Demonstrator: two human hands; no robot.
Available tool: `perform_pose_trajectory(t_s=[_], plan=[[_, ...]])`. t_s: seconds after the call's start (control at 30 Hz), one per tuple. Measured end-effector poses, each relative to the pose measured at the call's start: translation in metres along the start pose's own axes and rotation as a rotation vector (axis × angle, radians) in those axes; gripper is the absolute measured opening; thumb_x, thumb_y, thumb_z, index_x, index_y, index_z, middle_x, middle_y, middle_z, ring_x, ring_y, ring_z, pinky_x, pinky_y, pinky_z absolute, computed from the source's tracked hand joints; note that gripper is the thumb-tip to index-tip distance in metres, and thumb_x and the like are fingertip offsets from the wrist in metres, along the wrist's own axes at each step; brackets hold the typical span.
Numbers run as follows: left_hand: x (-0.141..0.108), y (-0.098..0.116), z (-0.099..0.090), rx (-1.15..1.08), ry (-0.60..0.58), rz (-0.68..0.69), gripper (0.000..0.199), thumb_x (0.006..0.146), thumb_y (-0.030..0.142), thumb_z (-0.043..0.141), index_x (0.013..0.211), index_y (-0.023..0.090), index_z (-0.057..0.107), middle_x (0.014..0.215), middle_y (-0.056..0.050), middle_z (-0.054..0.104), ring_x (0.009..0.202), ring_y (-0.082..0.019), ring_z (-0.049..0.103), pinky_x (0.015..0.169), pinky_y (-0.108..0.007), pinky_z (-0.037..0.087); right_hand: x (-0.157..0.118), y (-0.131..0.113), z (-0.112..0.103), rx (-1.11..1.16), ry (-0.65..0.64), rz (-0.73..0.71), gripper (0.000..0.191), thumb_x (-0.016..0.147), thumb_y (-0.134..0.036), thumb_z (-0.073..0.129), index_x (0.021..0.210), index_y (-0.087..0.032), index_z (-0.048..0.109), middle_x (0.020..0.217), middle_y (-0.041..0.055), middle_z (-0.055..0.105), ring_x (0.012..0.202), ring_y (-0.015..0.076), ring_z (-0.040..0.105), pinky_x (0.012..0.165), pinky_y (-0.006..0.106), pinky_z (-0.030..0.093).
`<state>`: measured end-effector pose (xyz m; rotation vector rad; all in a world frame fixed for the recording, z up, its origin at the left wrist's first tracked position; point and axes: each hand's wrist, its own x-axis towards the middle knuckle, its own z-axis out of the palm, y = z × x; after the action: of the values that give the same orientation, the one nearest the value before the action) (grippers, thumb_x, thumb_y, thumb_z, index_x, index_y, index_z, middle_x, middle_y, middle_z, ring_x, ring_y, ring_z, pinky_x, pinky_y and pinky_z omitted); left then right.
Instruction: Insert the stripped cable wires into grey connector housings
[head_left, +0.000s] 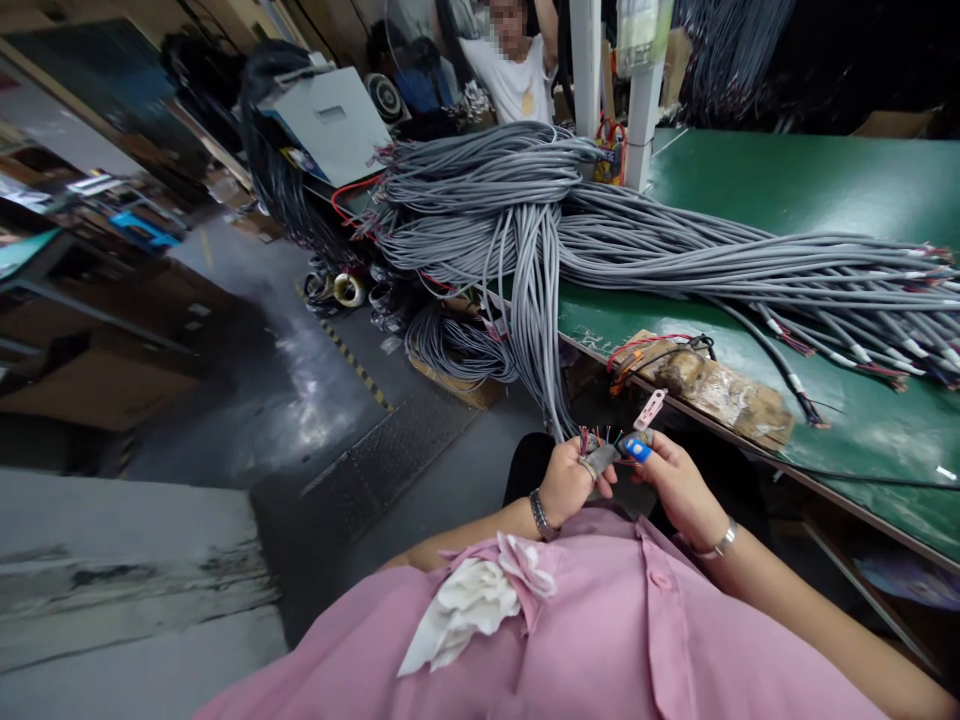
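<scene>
In front of my body, my left hand (571, 482) is closed around the ends of grey cables, a grey wrap on its thumb. Thin coloured wires (592, 436) fan out above its fingers. Close beside it my right hand (679, 487), with a blue cover on the thumb, is pinched at the tip of a wire; the fingers hide most of it. A flat pink piece with a hole (649, 410) sticks up just above the right hand. The grey cables (536, 290) hang from a large bundle over the table edge down toward my left hand.
The green table (795, 180) carries more grey cables (720, 250) with stripped ends at the right. A tape-wrapped wooden block (724, 395) lies at its near edge. White posts (643, 130) rise from the table. Coiled cables (457, 345) sit below; another person (517, 80) is behind.
</scene>
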<state>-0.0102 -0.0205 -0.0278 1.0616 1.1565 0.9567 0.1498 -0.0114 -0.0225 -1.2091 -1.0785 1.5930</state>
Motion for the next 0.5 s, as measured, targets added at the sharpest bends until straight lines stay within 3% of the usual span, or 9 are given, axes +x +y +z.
perform_pose_trajectory(t_s=[0.2, 0.5], plan=[[-0.0035, 0.0023, -0.0002, 0.067, -0.024, 0.013, 0.032, 0.081, 0.044, 0.06, 0.067, 0.015, 0.058, 0.049, -0.002, 0.06, 0.042, -0.009, 0.051, 0.045, -0.021, 0.034, 0.0051, -0.0073, 0.0088, -0.031, -0.051, -0.014, 0.028, 0.076, -0.046, 0.068, 0.076, -0.019, 0.059, 0.062, 0.0, 0.061, 0.057, 0.0137, 0.051, 0.055, 0.027, 0.038], [0.0003, 0.0011, 0.0003, -0.002, 0.0, -0.053, 0.045, 0.082, 0.056, 0.054, 0.065, 0.014, 0.058, 0.047, -0.002, 0.057, 0.039, -0.009, 0.05, 0.04, -0.02, 0.029, -0.0014, 0.0022, 0.0064, 0.071, 0.038, -0.022, 0.028, 0.072, -0.043, 0.073, 0.074, -0.018, 0.062, 0.066, -0.0006, 0.059, 0.058, 0.0115, 0.046, 0.057, 0.026, 0.037]])
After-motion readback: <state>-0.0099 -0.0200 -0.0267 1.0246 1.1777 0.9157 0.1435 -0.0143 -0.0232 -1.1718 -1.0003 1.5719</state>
